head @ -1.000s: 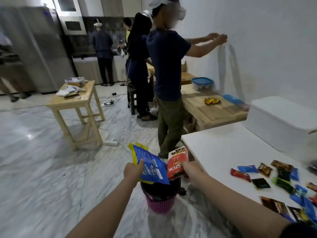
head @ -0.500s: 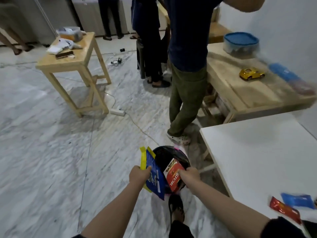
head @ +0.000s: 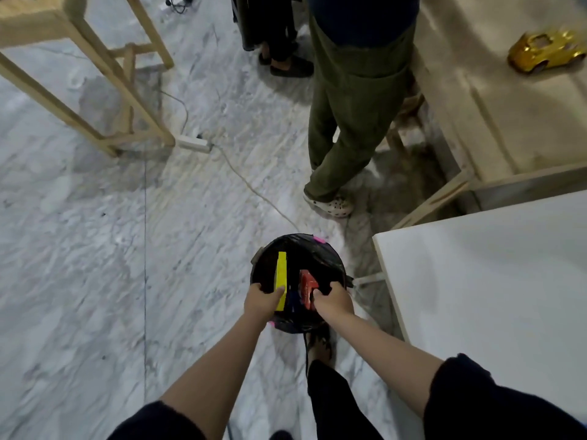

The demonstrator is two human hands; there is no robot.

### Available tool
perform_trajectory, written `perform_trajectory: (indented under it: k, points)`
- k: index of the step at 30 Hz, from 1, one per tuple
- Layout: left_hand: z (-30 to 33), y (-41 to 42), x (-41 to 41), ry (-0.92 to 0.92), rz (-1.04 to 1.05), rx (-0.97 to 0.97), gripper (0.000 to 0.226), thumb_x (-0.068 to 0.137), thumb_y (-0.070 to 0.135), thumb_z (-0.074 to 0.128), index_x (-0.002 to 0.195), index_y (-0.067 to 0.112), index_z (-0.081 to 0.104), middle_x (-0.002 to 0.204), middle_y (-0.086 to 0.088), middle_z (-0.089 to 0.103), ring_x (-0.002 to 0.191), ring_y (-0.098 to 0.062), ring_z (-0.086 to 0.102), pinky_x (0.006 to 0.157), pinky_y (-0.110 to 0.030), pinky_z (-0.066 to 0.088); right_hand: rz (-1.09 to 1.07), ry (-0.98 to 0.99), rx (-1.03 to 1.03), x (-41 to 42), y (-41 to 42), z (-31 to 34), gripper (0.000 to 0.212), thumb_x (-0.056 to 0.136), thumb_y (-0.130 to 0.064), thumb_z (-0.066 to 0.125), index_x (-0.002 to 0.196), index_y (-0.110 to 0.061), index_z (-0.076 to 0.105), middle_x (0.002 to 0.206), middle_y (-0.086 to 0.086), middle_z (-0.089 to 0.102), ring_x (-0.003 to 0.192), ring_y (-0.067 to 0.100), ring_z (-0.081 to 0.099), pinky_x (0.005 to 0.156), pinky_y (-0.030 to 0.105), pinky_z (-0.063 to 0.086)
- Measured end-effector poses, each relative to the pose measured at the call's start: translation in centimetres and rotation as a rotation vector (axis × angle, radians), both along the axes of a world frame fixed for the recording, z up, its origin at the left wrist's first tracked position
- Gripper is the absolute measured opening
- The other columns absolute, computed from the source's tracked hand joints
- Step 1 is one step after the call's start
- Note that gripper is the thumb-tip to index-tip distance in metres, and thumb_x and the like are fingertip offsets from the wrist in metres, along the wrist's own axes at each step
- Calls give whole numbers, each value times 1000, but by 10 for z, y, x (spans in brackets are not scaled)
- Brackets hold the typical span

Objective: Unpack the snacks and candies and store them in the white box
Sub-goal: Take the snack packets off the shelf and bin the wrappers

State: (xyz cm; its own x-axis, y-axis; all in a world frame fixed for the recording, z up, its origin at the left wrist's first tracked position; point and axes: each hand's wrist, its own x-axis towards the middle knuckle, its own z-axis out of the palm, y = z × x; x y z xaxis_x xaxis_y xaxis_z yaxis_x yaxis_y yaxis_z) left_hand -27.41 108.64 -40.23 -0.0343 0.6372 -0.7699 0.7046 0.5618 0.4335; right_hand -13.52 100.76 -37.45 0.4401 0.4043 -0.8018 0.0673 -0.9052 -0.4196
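Tabletop [head: 495, 296], white, one; right of frame, bare part only in view. The white box and the loose candies are out of frame.

Bin [head: 298, 281], one; black liner over a pink basket, lower centre, on the floor just beside the tabletop corner.

Left hand [head: 262, 301], one; fingers curled round the yellow pack, held over the bin mouth.

Right hand [head: 333, 301], one; fingers pinching the red pack, also over the bin.

Yellow pack [head: 281, 277], one; seen edge-on, a blue pack [head: 293, 301] half hidden beside it, one as far as can be told.

Red pack [head: 307, 285], one; crumpled.

Handling, judged: all three look like emptied outer wrappers, light, limp, slick film. Pinch at an edge or corner; they will fold, not break, and may cling or slide.
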Motion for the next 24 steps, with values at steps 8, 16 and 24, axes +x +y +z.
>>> perform_trajectory:
  k: [8, 16, 24]
  points:
    - [-44, -4, -1, -2, -46, -58, 78, 67, 55, 70, 123, 3, 57, 118, -14, 65, 105, -31, 62, 91, -44, 53, -70, 44, -33, 7, -10, 2, 56, 97, -30, 45, 146, -7, 29, 151, 10, 35, 137, 28, 37, 107, 35, 35]
    - [36, -36, -12, -93, -196, -36, 65, 81, 44, 66, 119, -9, 56, 111, -23, 64, 101, -34, 62, 79, -37, 51, -150, -55, 42, -35, -40, 39, 52, 97, -30, 46, 142, -8, 34, 146, 11, 41, 131, 28, 43, 102, 33, 39]
    - [114, -99, -60, -246, -411, 46, 42, 86, 29, 66, 54, 12, 44, 56, -1, 44, 50, -11, 45, 49, -22, 37, -308, -167, 196, -107, -113, 99, 28, 92, -34, 48, 114, -16, 50, 111, 10, 55, 120, 29, 54, 89, 29, 45]
